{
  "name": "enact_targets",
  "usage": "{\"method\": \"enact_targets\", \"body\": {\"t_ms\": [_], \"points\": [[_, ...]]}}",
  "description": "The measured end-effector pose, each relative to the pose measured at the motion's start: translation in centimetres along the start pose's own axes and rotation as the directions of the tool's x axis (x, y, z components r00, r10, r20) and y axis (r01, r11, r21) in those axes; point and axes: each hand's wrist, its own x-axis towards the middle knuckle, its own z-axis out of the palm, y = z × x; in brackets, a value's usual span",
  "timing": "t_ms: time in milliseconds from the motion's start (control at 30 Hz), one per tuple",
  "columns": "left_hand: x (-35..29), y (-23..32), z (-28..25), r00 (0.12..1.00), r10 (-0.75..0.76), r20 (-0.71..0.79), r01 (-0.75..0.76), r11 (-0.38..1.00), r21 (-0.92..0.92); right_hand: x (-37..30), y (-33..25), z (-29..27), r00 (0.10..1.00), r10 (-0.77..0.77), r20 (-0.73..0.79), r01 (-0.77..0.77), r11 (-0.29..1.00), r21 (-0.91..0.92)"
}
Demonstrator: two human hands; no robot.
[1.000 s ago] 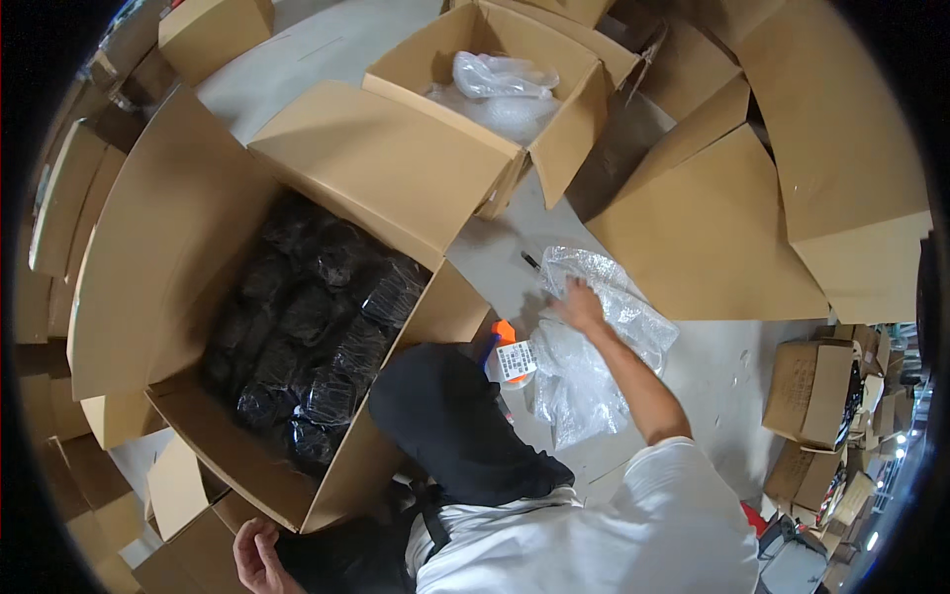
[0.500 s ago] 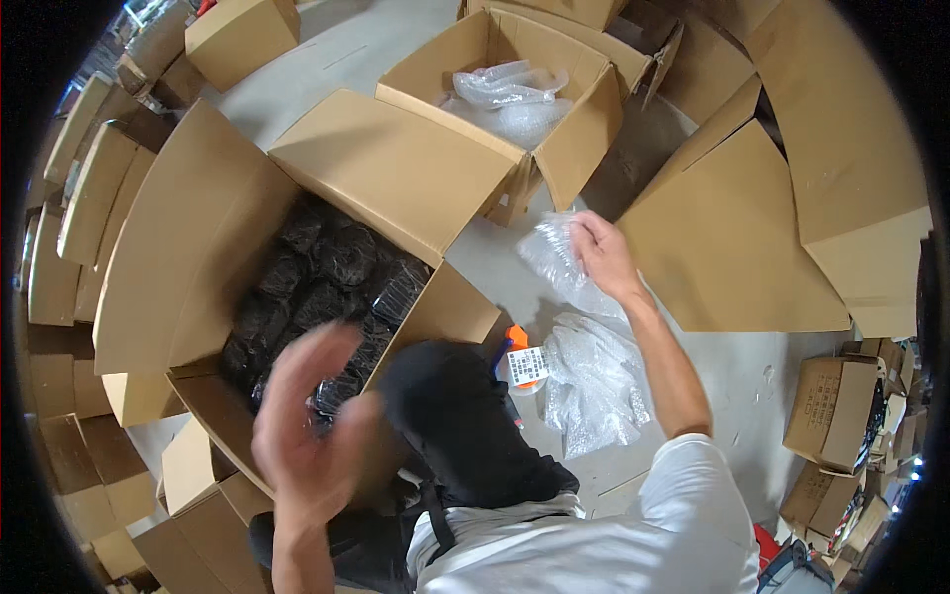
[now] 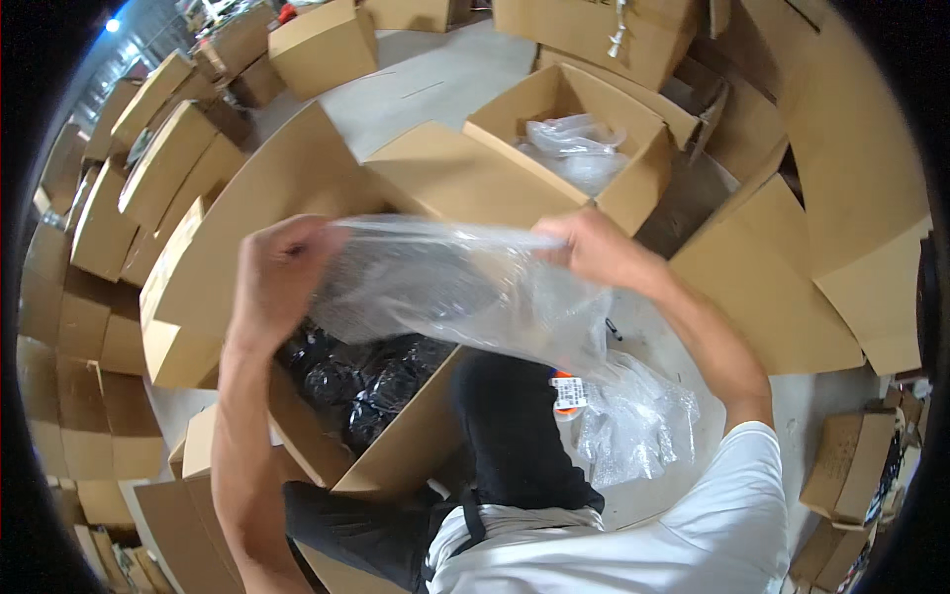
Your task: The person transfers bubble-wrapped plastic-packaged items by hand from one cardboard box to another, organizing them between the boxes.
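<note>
A clear sheet of bubble wrap (image 3: 435,282) is stretched between my two hands, above an open cardboard box (image 3: 396,460). My left hand (image 3: 282,272) pinches its left upper corner, and my right hand (image 3: 594,247) pinches the right upper corner. Through and below the sheet, several black plastic-wrapped bundles (image 3: 371,386) fill the box. More bubble wrap (image 3: 638,421) lies heaped on the floor to the right of my leg. Beside it sits an orange tape dispenser (image 3: 562,384) with a white printed label (image 3: 570,393), partly hidden by my knee.
Another open carton (image 3: 648,168) holding bubble wrap (image 3: 584,153) stands ahead on the right. Large cardboard panels (image 3: 762,287) rise at the right. Stacked cartons (image 3: 178,168) line the left side, and smaller cartons (image 3: 846,460) stand at the far right.
My right hand has brought a bubble wrap sheet leftward from the floor side to over the box. My left hand has risen and taken hold of its other corner. The view has shifted.
</note>
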Motion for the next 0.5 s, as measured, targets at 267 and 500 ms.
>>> {"method": "enact_targets", "body": {"t_ms": [267,500], "points": [[-6.6,-20.1,-20.5,0.889,-0.298,-0.348,0.422,0.830,0.366,17.9,-3.7,0.6,0.963,-0.206,0.174,0.241,0.947,-0.214],[-16.7,-10.6,-22.7,0.511,0.496,-0.702,-0.051,0.833,0.552,19.5,-13.1,-1.7,0.445,-0.760,-0.474,0.488,0.649,-0.583]]}}
